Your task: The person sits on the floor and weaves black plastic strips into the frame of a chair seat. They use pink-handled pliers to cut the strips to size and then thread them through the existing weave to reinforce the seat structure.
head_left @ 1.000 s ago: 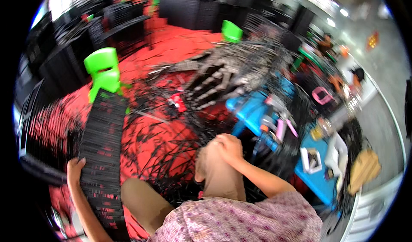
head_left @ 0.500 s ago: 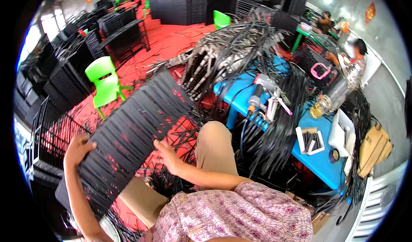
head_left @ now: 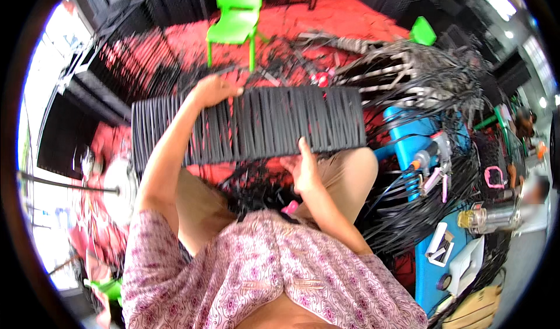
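A long black panel, closely wrapped with flat strips, lies crosswise above my knees, with red floor showing through its narrow gaps. On its far edge, left of the middle, my left hand is closed, its fingertips out of sight over the edge. My right hand holds the near edge right of the middle, with the thumb up against the strips and the fingers partly hidden below.
Beyond the panel stands a green chair. A heap of loose strips lies at the far right. To my right, a blue stool bears a corded tool; another blue stool carries a white box. Black woven pieces stand left.
My view has swung left, and the panel has gone from steeply slanted to nearly level. My left hand has moved along to its far edge; my right hand stays at the near edge.
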Action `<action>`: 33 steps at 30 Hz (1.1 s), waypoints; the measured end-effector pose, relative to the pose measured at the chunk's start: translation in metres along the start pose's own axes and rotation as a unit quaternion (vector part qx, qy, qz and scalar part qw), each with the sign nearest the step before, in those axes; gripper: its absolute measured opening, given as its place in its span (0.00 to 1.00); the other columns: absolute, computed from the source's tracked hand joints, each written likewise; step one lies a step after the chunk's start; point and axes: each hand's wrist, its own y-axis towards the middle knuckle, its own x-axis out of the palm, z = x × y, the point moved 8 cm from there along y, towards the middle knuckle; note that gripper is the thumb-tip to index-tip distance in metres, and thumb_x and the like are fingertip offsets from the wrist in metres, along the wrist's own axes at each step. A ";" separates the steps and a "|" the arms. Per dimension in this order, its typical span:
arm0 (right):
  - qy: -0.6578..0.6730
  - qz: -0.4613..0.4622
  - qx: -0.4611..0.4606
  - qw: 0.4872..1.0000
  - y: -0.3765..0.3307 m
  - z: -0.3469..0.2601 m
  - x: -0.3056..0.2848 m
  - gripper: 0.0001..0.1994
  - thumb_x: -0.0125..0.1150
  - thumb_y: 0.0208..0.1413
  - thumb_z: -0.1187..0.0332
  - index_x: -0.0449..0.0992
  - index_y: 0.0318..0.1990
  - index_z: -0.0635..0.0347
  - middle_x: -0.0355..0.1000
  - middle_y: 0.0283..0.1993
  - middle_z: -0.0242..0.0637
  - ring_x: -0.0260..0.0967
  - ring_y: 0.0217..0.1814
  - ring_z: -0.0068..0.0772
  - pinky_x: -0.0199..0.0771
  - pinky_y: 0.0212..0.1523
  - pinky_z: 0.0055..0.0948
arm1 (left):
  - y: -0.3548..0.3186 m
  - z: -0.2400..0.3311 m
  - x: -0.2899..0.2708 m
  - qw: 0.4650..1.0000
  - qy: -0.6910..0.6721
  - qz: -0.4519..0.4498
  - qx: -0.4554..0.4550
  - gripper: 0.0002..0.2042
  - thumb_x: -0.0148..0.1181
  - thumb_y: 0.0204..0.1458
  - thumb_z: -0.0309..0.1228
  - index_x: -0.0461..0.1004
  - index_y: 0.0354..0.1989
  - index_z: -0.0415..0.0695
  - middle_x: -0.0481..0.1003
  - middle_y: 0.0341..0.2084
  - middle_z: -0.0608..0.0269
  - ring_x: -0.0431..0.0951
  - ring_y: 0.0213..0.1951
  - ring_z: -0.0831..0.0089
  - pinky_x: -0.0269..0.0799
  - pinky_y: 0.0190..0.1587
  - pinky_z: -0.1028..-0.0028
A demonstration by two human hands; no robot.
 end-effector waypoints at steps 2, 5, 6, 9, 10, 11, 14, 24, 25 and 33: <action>-0.008 0.043 0.038 0.998 0.000 0.013 -0.008 0.25 0.67 0.54 0.48 0.71 0.48 0.60 0.73 0.36 0.34 0.73 0.34 0.31 0.82 0.36 0.32 | -0.017 0.024 -0.018 0.999 -0.022 0.017 0.029 0.24 0.58 0.55 0.54 0.79 0.29 0.40 0.76 0.22 0.48 0.79 0.29 0.51 0.70 0.33 0.61; -0.012 -0.013 -0.009 1.000 -0.004 0.014 0.020 0.22 0.60 0.60 0.48 0.72 0.48 0.58 0.75 0.43 0.34 0.73 0.40 0.29 0.79 0.40 0.32 | -0.026 0.021 -0.029 0.999 0.014 0.037 0.030 0.24 0.59 0.55 0.52 0.78 0.28 0.38 0.73 0.19 0.48 0.73 0.24 0.51 0.67 0.30 0.60; -0.014 -0.019 -0.011 1.000 -0.002 0.018 0.024 0.22 0.59 0.61 0.48 0.72 0.49 0.57 0.75 0.44 0.35 0.73 0.41 0.29 0.79 0.41 0.32 | -0.028 0.015 -0.030 0.999 0.028 0.033 0.026 0.24 0.59 0.55 0.52 0.77 0.27 0.37 0.73 0.19 0.48 0.72 0.23 0.52 0.66 0.29 0.60; -0.044 -0.040 0.017 0.998 0.010 0.052 0.028 0.25 0.63 0.58 0.47 0.70 0.52 0.57 0.71 0.49 0.36 0.71 0.49 0.36 0.78 0.46 0.38 | -0.036 -0.022 -0.028 1.000 -0.030 0.001 0.003 0.23 0.62 0.52 0.53 0.82 0.31 0.41 0.78 0.23 0.52 0.78 0.29 0.60 0.71 0.36 0.63; -0.046 -0.034 0.021 0.998 0.010 0.062 0.032 0.23 0.64 0.58 0.49 0.71 0.50 0.58 0.72 0.48 0.36 0.72 0.47 0.36 0.79 0.43 0.37 | -0.042 -0.036 -0.026 0.998 -0.056 -0.012 -0.010 0.23 0.62 0.51 0.55 0.84 0.33 0.43 0.81 0.26 0.53 0.81 0.32 0.60 0.74 0.39 0.64; -0.059 -0.042 0.066 0.995 0.008 0.078 0.035 0.24 0.65 0.57 0.49 0.70 0.50 0.59 0.71 0.51 0.37 0.71 0.50 0.39 0.80 0.43 0.40 | -0.049 -0.049 -0.023 0.997 -0.067 -0.016 -0.023 0.22 0.63 0.51 0.54 0.84 0.34 0.44 0.81 0.27 0.54 0.81 0.33 0.61 0.74 0.39 0.65; -0.099 -0.062 0.075 0.990 -0.004 0.100 0.044 0.25 0.60 0.60 0.48 0.68 0.56 0.57 0.72 0.53 0.36 0.72 0.51 0.39 0.77 0.45 0.43 | -0.068 -0.078 -0.019 0.993 -0.099 -0.019 -0.059 0.20 0.65 0.50 0.51 0.85 0.37 0.45 0.82 0.29 0.56 0.82 0.34 0.64 0.74 0.41 0.70; -0.096 -0.068 0.031 0.993 -0.006 0.100 0.047 0.21 0.60 0.62 0.50 0.72 0.53 0.57 0.76 0.48 0.34 0.76 0.44 0.35 0.77 0.36 0.33 | -0.099 0.016 0.003 0.966 0.078 0.243 0.042 0.24 0.65 0.50 0.42 0.73 0.55 0.46 0.73 0.55 0.59 0.69 0.58 0.59 0.59 0.61 0.57; -0.099 -0.070 0.024 0.992 -0.006 0.100 0.047 0.21 0.59 0.62 0.50 0.72 0.52 0.57 0.76 0.47 0.34 0.76 0.44 0.34 0.77 0.36 0.33 | -0.092 0.038 0.011 0.965 0.070 0.243 0.067 0.25 0.66 0.49 0.42 0.74 0.54 0.45 0.73 0.53 0.58 0.69 0.58 0.59 0.59 0.61 0.58; -0.137 -0.085 0.027 0.987 -0.008 0.102 0.043 0.24 0.55 0.63 0.47 0.70 0.55 0.57 0.75 0.49 0.34 0.75 0.45 0.32 0.75 0.38 0.32 | -0.069 0.078 0.034 0.963 0.081 0.237 0.102 0.28 0.66 0.48 0.44 0.71 0.56 0.44 0.73 0.45 0.61 0.72 0.51 0.63 0.62 0.57 0.64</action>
